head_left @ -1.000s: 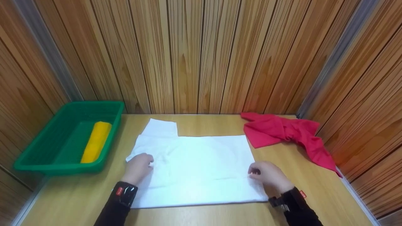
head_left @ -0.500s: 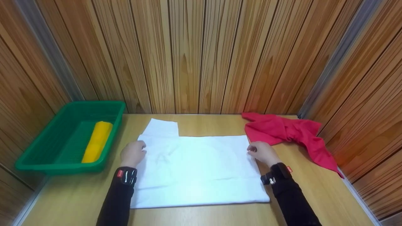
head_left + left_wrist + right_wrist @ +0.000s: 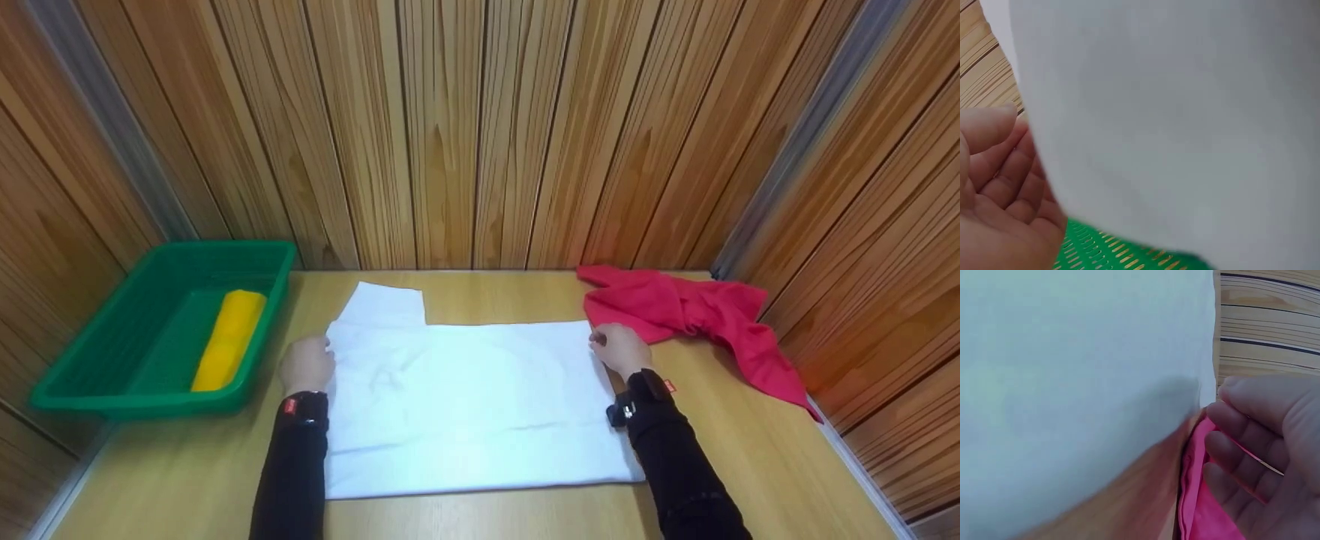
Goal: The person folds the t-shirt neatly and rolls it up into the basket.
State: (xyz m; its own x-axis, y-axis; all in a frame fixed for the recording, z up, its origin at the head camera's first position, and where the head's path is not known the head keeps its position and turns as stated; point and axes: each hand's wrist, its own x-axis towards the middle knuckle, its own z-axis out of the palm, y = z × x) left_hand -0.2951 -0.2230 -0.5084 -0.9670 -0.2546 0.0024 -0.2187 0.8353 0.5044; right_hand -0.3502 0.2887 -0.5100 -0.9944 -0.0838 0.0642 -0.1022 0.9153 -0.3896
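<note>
A white shirt (image 3: 465,397) lies folded into a wide rectangle on the wooden table, with a sleeve-like flap sticking out at its far left. My left hand (image 3: 307,364) is at the shirt's left edge near the far corner; in the left wrist view, thumb and curled fingers come together at the cloth's edge, their tips partly hidden. On the opposite side, my right hand (image 3: 624,349) pinches the far right corner, its thumb and forefinger tips right at the cloth in the right wrist view. A crumpled red cloth (image 3: 705,319) lies just beyond the right hand.
At the left stands a green plastic basket (image 3: 97,401) with a rolled yellow cloth (image 3: 229,341) inside it. Wood-panelled walls (image 3: 480,135) close off the back and both sides of the table (image 3: 487,521).
Both hands have moved away from me along the shirt's sides, from mid-edge up to its far corners. The left hand has also shifted slightly outward. The shirt stays flat in place.
</note>
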